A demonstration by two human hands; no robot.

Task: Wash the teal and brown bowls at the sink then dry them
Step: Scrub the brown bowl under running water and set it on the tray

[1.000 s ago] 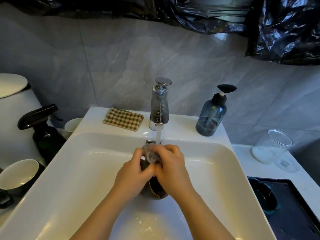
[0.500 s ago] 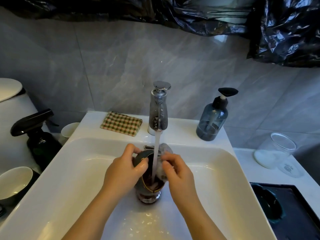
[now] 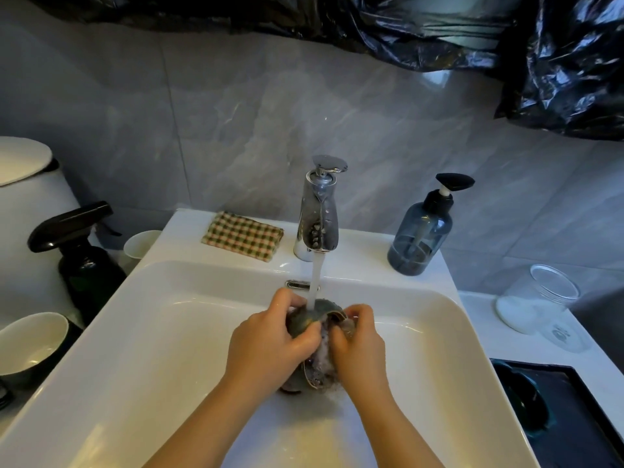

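Bowl (image 3: 300,321) clasped in left hand (image 3: 266,346); right hand (image 3: 359,346) pinching rim

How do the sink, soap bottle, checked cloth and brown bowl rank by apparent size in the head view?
1. sink
2. soap bottle
3. checked cloth, somewhat smaller
Unranked: the brown bowl, which is mostly covered and nearer the camera.

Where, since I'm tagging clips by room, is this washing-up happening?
Most likely a bathroom or washroom, though that's not certain: a white ceramic washbasin with a chrome tap running, a pump soap bottle on its ledge, and grey tiled walls behind.
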